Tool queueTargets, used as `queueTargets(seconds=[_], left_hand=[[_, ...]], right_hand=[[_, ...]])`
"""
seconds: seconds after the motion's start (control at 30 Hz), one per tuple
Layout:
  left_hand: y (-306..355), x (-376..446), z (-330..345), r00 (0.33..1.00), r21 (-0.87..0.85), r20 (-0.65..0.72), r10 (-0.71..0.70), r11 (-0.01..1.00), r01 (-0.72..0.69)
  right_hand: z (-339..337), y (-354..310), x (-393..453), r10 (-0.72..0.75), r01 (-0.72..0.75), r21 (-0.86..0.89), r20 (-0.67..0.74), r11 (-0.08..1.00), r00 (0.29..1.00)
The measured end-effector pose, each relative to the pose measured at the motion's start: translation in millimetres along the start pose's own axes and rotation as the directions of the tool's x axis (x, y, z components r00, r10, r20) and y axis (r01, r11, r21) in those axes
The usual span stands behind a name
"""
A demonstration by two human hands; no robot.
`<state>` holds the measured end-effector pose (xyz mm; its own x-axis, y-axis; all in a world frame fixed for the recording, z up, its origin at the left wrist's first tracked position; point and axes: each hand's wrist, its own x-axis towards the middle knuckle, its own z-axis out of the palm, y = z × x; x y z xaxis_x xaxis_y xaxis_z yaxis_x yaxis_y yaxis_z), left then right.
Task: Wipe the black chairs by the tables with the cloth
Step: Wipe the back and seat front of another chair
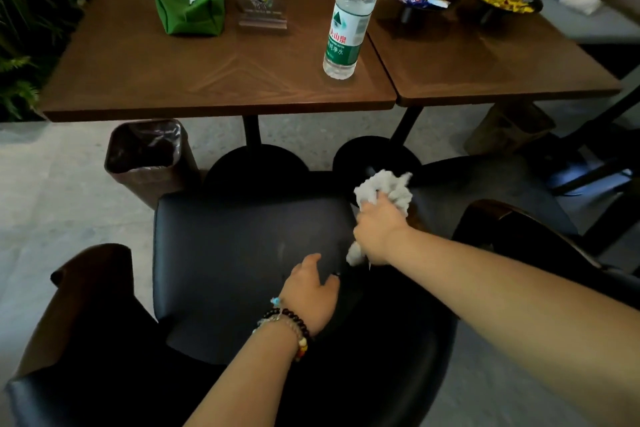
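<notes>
Here right hand (379,230) grips cloth (384,189) | left hand (311,291) flat on chair (242,253)

We reach both bare forearms forward and down, the right one crossing in from the lower right, the left one rising from the bottom edge. Our right hand (379,230) is balled into a fist, knuckles up, fingers curled tight around a crumpled white cloth (386,189) that bulges out above the knuckles and trails below the heel of the palm. Our left hand (311,289) lies lower and nearer, palm down, fingers loosely bent, thumb spread; beaded bracelets (294,329) circle its wrist.
</notes>
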<state>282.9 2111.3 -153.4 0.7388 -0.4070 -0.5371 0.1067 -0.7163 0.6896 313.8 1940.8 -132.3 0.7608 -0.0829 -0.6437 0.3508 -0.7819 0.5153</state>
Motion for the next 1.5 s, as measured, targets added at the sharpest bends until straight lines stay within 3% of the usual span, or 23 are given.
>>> queueTargets(seconds=[0.1,0.2,0.3,0.37,0.43,0.53,0.7,0.83,1.07,1.17,1.27,1.43,1.5], left_hand=[[3,-1,-1,0.999,-0.014,0.043,0.022,1.0,-0.022],[4,-3,-3,0.999,-0.052,0.046,0.025,0.998,-0.023],[6,-2,-2,0.999,-0.051,0.028,0.032,0.998,-0.03],[8,-2,1,0.998,-0.062,0.044,0.039,0.997,-0.036],[10,-2,3,0.997,-0.072,0.054,0.052,0.996,-0.048],[8,-4,5,0.998,-0.065,0.03,0.061,0.996,-0.059],[11,-10,5,0.997,-0.057,0.022,0.079,0.995,-0.077],[11,-19,1,0.995,-0.01,0.014,0.096,0.995,-0.096],[14,-53,-19,0.988,0.01,0.066,0.141,0.99,-0.142],[13,-76,-26,0.978,0.066,0.1,0.184,0.979,-0.191],[8,-97,-31,0.971,0.143,0.096,0.22,0.962,-0.232],[-19,-134,-34,0.972,0.281,0.031,0.231,0.932,-0.231],[-30,-149,-36,0.974,0.354,-0.002,0.228,0.911,-0.212]], right_hand=[[-11,16,6,0.222,-0.207,0.348,-0.002,0.914,0.975],[-10,36,12,0.418,-0.32,0.644,0.001,0.695,0.908],[1,57,5,0.494,-0.341,0.855,0.118,0.391,0.861],[13,63,-11,0.466,-0.26,0.917,0.096,0.301,0.88],[21,57,-36,0.456,-0.149,0.922,-0.033,0.357,0.889],[30,41,-75,0.403,0.009,0.843,-0.266,0.538,0.876],[45,16,-125,0.355,0.073,0.768,-0.376,0.637,0.856],[41,19,-130,0.231,0.09,0.723,-0.334,0.685,0.914],[-4,9,-103,0.194,-0.025,0.72,-0.153,0.693,0.969],[-4,-9,-122,0.093,0.027,0.786,-0.107,0.618,0.99],[-1,-16,-141,0.094,0.063,0.824,-0.14,0.564,0.986],[16,-7,-151,0.13,0.114,0.683,-0.295,0.722,0.947],[25,-8,-151,0.144,0.132,0.694,-0.325,0.708,0.935]])
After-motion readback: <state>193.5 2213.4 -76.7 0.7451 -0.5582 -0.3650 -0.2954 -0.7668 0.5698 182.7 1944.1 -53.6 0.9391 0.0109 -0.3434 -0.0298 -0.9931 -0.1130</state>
